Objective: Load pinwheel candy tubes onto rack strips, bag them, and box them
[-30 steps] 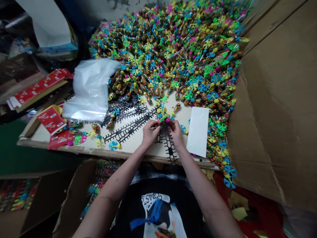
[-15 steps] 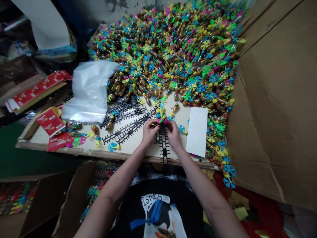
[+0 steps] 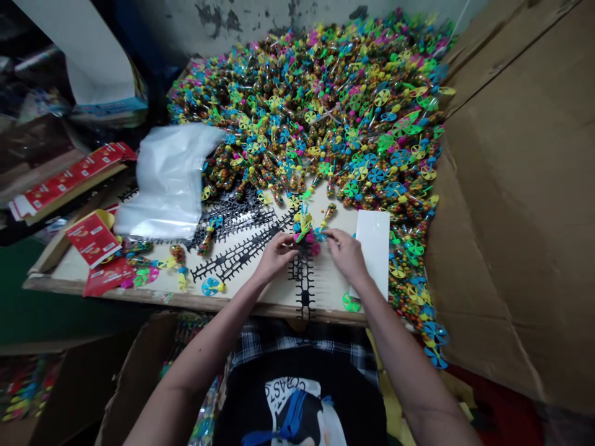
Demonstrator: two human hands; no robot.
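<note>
A black plastic strip with prongs [image 3: 305,294] lies upright in the view at the table's front middle. On its far end sits a cluster of yellow, green and pink toy pieces [image 3: 304,228]. My left hand [image 3: 277,255] is at the cluster's left side, its thumb and fingers curled around the strip's edge; what they pinch is too small to tell. Just right of the cluster, my right hand [image 3: 344,251] has its thumb and forefinger close together beside a blue fan wheel [image 3: 320,234]; whether it holds this is unclear. Further black strips [image 3: 246,248] lie to the left.
A large heap of candy-filled tubes with coloured fans [image 3: 297,111] covers the table's back. Clear plastic bags [image 3: 167,179] and red cards [image 3: 94,238] lie left. A white card [image 3: 373,254] is at right, near a cardboard sheet [image 3: 506,204]. Open boxes stand below the table.
My right hand has moved right, away from the cluster, while my left hand has shifted slightly left. A green fan wheel now shows by the white card's lower left corner.
</note>
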